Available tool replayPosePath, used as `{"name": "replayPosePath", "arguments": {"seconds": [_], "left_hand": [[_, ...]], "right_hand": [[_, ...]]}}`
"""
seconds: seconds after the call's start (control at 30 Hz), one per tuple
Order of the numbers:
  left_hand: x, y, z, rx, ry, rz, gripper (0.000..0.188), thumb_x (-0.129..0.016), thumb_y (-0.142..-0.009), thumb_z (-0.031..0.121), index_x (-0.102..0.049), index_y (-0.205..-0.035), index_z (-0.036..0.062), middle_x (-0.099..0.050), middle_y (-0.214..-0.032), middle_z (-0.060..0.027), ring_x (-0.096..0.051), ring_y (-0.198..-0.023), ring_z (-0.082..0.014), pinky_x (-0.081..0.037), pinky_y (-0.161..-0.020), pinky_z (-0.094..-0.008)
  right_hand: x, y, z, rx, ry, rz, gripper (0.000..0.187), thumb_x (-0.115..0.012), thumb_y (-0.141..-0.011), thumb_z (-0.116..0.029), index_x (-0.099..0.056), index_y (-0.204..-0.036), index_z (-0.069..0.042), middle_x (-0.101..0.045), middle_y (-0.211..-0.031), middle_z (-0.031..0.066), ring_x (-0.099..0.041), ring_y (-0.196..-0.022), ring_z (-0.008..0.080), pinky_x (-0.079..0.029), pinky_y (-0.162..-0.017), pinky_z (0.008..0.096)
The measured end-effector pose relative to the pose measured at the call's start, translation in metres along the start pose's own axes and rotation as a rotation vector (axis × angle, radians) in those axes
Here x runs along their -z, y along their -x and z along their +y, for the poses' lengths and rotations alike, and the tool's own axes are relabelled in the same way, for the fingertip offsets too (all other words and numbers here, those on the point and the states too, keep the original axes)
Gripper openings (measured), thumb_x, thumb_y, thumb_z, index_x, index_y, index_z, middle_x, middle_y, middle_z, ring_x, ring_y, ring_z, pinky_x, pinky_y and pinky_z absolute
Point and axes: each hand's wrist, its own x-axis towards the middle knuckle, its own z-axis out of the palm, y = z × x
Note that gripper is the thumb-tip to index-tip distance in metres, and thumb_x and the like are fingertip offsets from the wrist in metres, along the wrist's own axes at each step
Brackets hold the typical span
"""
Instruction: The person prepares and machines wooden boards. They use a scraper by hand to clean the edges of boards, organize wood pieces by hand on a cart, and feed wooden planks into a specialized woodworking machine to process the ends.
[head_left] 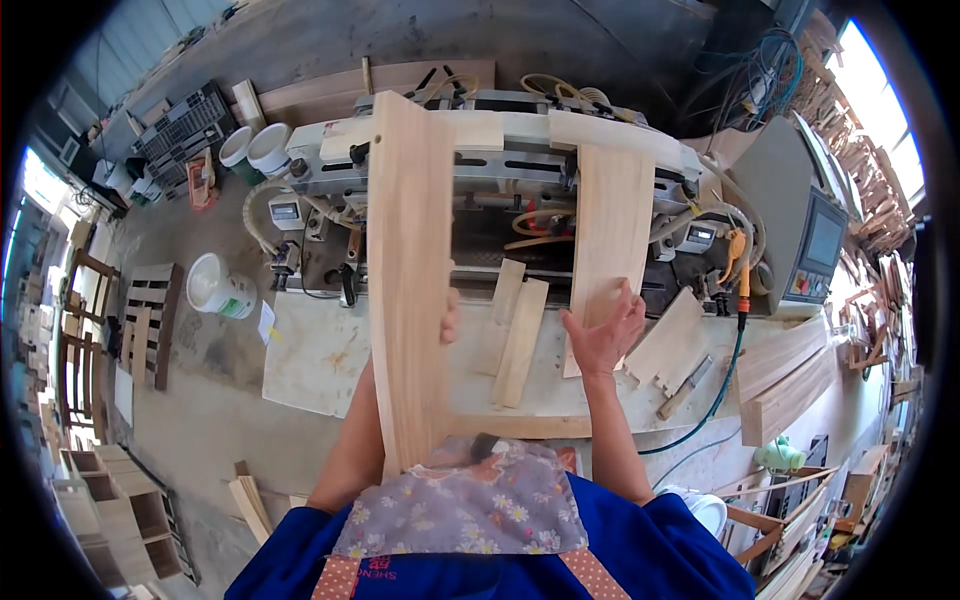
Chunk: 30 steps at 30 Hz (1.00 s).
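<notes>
A long pale wooden board stands up in front of me, tilted, its lower end close to my apron. My left hand reaches behind it and grips it; only fingertips show at its right edge, the rest is hidden. Farther right, a second wooden board lies with its far end at the machine. Over that board's near part is my right hand, thumb and fingers apart, holding nothing; whether it touches the wood I cannot tell. Narrow wooden strips lie between the two boards on the pale worktop.
A notched wooden piece and a wood-handled tool lie at the worktop's right. Beyond stands a control panel with a screen; a blue-green hose hangs before it. Stacked boards are at right, a white bucket at left.
</notes>
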Motion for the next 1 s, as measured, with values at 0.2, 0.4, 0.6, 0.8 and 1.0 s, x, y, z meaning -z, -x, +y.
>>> {"name": "replayPosePath", "arguments": {"seconds": [0.2, 0.4, 0.6, 0.8, 1.0], "left_hand": [[0.017, -0.003, 0.062, -0.027, -0.345, 0.048, 0.056, -0.081, -0.079, 0.029, -0.059, -0.121, 0.0, -0.066, -0.096, -0.0048, -0.064, -0.077, -0.0158, -0.055, -0.071, -0.0312], [-0.029, -0.029, 0.121, -0.302, -0.741, 0.32, 0.049, -0.08, -0.079, 0.02, -0.06, -0.118, -0.0018, -0.068, -0.108, -0.007, -0.065, -0.096, -0.0153, -0.053, -0.086, -0.0306], [-0.125, -0.1, 0.182, -0.592, -1.084, 0.04, 0.046, -0.079, -0.079, 0.018, -0.062, -0.118, 0.0004, -0.068, -0.105, -0.0062, -0.063, -0.095, -0.0142, -0.051, -0.085, -0.0303], [-0.191, -0.182, 0.259, -0.605, -1.205, -0.256, 0.056, -0.075, -0.084, 0.017, -0.053, -0.133, 0.002, -0.066, -0.118, -0.0083, -0.063, -0.102, -0.0133, -0.05, -0.09, -0.0303], [-0.151, -0.232, 0.315, -0.63, -1.542, -0.308, 0.036, -0.075, -0.082, 0.018, -0.065, -0.114, 0.0026, -0.07, -0.106, -0.0052, -0.066, -0.094, -0.0137, -0.051, -0.087, -0.0317]], "right_hand": [[0.001, -0.003, 0.015, 0.092, 0.015, -0.034, 0.095, -0.088, -0.063, -0.026, -0.037, -0.141, -0.007, -0.041, -0.137, 0.0247, -0.034, -0.13, 0.044, -0.03, -0.108, 0.0499], [0.03, -0.058, -0.018, -0.089, -0.613, -0.178, 0.048, -0.073, -0.087, -0.016, -0.056, -0.128, 0.002, -0.06, -0.126, 0.0127, -0.059, -0.114, 0.0224, -0.047, -0.096, 0.0348], [0.063, -0.161, -0.223, 0.24, -1.039, -0.62, 0.064, -0.073, -0.087, -0.022, -0.043, -0.141, -0.003, -0.059, -0.125, 0.0155, -0.062, -0.105, 0.0195, -0.053, -0.085, 0.0303], [0.039, -0.283, -0.294, 0.478, -0.83, -0.478, 0.034, -0.07, -0.091, -0.031, -0.065, -0.114, -0.006, -0.07, -0.099, 0.0032, -0.068, -0.085, 0.0107, -0.057, -0.074, 0.0236], [-0.024, -0.321, -0.326, 0.548, -0.718, -0.499, 0.033, -0.072, -0.09, -0.029, -0.066, -0.112, -0.005, -0.071, -0.102, 0.0025, -0.066, -0.09, 0.0103, -0.056, -0.078, 0.0261]]}}
